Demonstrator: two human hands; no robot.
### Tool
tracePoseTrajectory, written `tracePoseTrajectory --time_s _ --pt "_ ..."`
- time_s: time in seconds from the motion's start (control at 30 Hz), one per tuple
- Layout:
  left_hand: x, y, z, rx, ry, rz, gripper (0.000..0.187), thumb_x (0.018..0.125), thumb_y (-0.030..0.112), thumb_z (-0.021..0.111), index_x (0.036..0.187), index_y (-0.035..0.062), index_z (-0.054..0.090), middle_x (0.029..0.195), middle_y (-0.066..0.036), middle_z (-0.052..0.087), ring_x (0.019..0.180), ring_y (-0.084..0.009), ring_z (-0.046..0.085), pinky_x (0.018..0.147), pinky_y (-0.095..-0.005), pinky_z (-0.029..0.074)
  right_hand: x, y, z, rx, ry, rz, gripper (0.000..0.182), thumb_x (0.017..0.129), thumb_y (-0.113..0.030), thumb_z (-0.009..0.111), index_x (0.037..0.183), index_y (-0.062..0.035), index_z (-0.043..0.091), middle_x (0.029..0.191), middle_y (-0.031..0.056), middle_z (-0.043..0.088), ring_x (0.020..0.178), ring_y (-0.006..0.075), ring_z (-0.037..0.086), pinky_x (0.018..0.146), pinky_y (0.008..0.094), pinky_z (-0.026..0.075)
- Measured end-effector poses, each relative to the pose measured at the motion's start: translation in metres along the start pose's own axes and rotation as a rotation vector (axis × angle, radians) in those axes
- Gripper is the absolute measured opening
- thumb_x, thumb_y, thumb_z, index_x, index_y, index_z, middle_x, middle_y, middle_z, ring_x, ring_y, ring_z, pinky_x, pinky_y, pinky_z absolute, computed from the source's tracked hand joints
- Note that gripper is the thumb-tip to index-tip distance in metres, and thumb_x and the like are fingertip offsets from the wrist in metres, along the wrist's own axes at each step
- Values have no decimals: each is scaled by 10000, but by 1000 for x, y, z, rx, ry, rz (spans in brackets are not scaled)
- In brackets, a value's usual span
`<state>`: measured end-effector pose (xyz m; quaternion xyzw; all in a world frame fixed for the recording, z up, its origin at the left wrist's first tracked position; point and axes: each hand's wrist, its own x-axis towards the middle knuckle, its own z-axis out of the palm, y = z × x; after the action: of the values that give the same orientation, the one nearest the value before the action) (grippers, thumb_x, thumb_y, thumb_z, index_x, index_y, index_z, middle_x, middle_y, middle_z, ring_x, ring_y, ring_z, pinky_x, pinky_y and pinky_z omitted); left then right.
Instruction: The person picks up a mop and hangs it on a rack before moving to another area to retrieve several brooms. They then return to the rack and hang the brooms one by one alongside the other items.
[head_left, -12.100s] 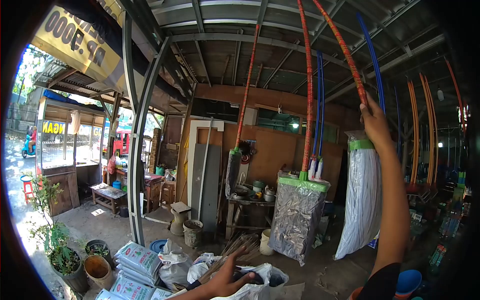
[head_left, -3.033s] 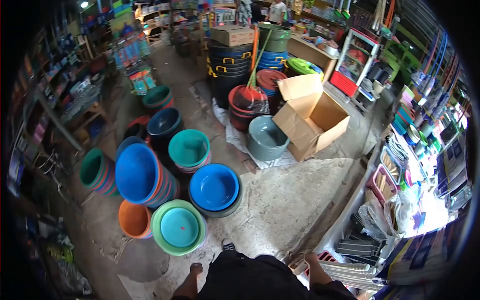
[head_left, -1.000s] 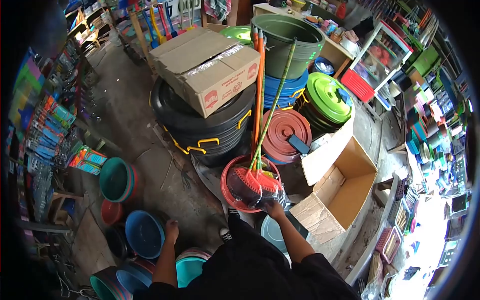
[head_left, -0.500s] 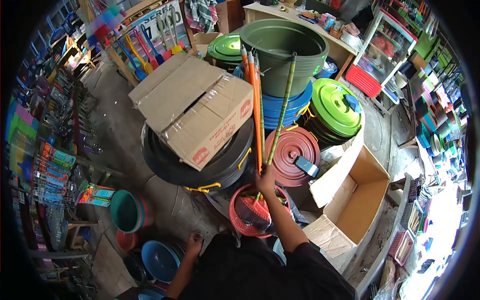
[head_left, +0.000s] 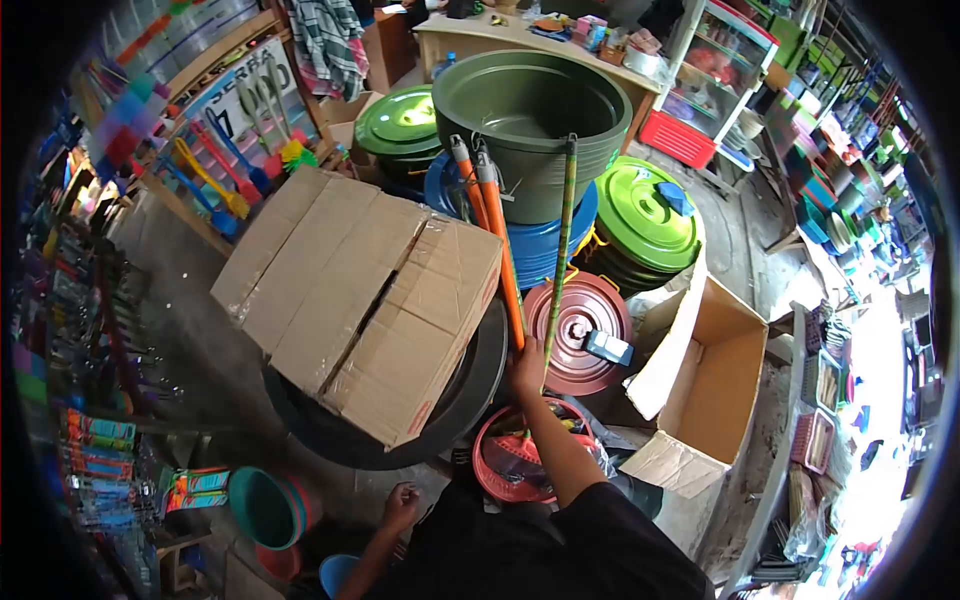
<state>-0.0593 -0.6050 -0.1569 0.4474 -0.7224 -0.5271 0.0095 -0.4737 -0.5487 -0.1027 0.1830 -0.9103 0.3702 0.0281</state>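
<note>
Head view: two hands, at least two orange handles (head_left: 498, 240), one green-patterned handle (head_left: 565, 230), one red bucket (head_left: 512, 492), two cardboard boxes, two green lids (head_left: 652, 212), one reddish-brown lid (head_left: 560, 330) with a phone (head_left: 608, 348) on it, and one big dark green tub (head_left: 535, 178). Of the boxes, one (head_left: 360, 290) rests on a black bin (head_left: 480, 380), while the other (head_left: 730, 350) gapes open at the right. The right hand (head_left: 528, 366) is wrapped around the orange handles low down, above the bucket; their upper lengths lean up and to the left from it, and the green-patterned handle stands just to its right. The left hand (head_left: 400, 508) hangs near the black bin, fingers loosely half curled. The orange handles overlap, so their exact number is hard to count; the right forearm covers part of the bucket, and the shelves at far left are blurred.
</note>
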Motion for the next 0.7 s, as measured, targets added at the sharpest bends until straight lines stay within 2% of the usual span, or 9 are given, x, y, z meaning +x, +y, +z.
tracePoseTrajectory --time_s 0.13,0.2,0.33,0.4,0.43,0.47,0.53,0.6,0.7 --pt "37 9 -19 79 -89 -6 320 844 218 604 1092 20 560 1008 -163 614 917 -280 607 791 -358 468 -2 5 -3 118 16 17 368 718 -129 672 1022 -28 490 946 192 516 899 386 510 772 447 421" --pt "51 11 -23 173 -74 192 362 854 221 574 1149 13 545 1165 -204 564 1094 -340 534 912 -380 416 -7 9 -10 194 19 98 385 735 -167 688 1028 -11 493 942 185 520 903 368 510 783 432 416" --pt "68 8 -27 104 -152 311 402 870 240 537 1203 15 518 1253 -200 515 1207 -347 445 995 -388 350 -13 13 -28 -29 438 126 490 743 -222 720 1104 19 492 989 185 535 916 314 530 787 381 433" --pt "70 11 -31 152 -267 267 499 875 296 567 1240 -29 467 1324 -210 449 1253 -324 401 1024 -373 313 -13 64 -3 407 35 278 505 753 -205 707 1154 7 485 940 133 572 827 237 561 722 348 453" --pt "67 19 -34 164 -282 265 499 875 296 567 1240 -29 467 1324 -210 449 1253 -324 401 1024 -373 313 -10 69 -5 584 -192 418 415 761 -157 676 1116 2 531 856 64 596 728 160 556 665 308 456" --pt "63 27 -37 200 -311 175 509 879 315 559 1245 -26 464 1325 -206 449 1249 -329 404 1021 -375 317 -6 72 -6 589 -182 430 415 761 -157 676 1116 2 531 856 64 596 728 160 556 665 308 456" --pt "62 28 -41 249 -339 85 520 883 333 551 1249 -24 462 1326 -203 450 1245 -334 407 1019 -378 320 -1 82 1 730 -372 567 309 761 -122 649 1039 -1 586 793 16 586 690 122 536 662 285 452" --pt "62 29 -48 393 -435 -286 523 878 356 554 1247 -6 475 1321 -208 453 1244 -351 404 1020 -385 317 -2 84 2 734 -367 530 240 766 -108 629 979 1 609 778 17 588 704 116 543 663 281 451" --pt "62 33 -57 509 -428 -271 519 876 379 551 1231 4 496 1304 -212 468 1240 -363 404 1020 -383 318 -3 88 0 619 -331 335 268 798 -170 637 996 5 591 791 41 605 736 129 563 670 283 447"
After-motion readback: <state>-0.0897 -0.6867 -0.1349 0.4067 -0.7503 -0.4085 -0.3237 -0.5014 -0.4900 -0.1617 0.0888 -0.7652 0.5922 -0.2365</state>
